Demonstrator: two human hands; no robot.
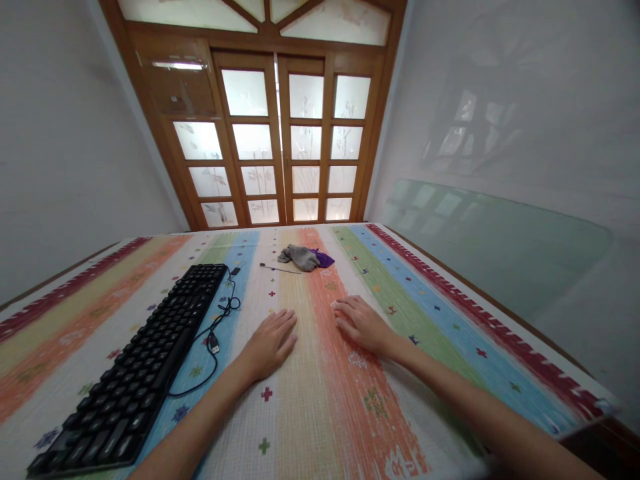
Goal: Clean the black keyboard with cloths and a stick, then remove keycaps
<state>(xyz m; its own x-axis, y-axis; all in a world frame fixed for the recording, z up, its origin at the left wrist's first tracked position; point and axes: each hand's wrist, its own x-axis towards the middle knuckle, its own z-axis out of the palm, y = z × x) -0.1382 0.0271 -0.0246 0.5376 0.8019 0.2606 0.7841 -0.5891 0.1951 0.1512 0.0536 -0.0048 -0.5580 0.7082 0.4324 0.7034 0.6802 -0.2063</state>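
Observation:
My left hand (271, 342) lies palm down on the striped tablecloth (310, 427), fingers stretched forward and holding nothing. To its right, my right hand (361, 323) also rests on the cloth, its fingers loosely bent and apart, with nothing seen in them. A black keyboard (150, 353) sits at an angle left of my left hand. Its black cable is looped beside it, and the USB plug (213, 343) lies on the cloth. Beyond both hands are a crumpled grey cloth (301, 257), a purple cloth (324, 259) against it, and a thin dark-headed brush-like stick (280, 269).
Pale walls flank the table on both sides. A greenish glass panel (490, 247) runs along the right wall by the table's edge. Wooden doors (280, 133) with frosted panes stand behind the far edge.

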